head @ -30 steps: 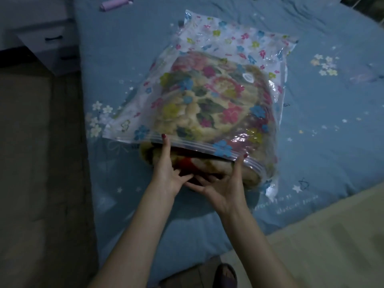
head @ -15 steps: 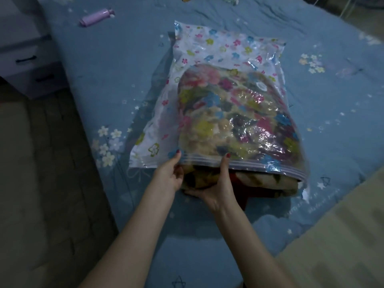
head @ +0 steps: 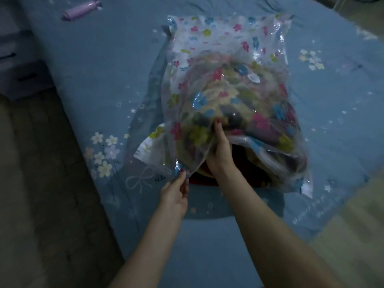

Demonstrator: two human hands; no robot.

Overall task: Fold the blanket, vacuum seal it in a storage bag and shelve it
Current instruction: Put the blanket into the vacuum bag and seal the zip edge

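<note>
Two hands at open mouth of storage bag, which lies on blue bed sheet. Left hand pinches near-left corner of bag mouth, pulling it toward body. Right hand reaches into opening — thumb over top film, fingers hidden beneath. Folded blanket mostly inside bag, near end showing at mouth. Purple pump far left on sheet, well apart.

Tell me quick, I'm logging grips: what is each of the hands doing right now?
Left hand: pinching the bag's near corner edge.
Right hand: reaching into the bag mouth, fingers on the blanket; grip cannot be told.
</note>
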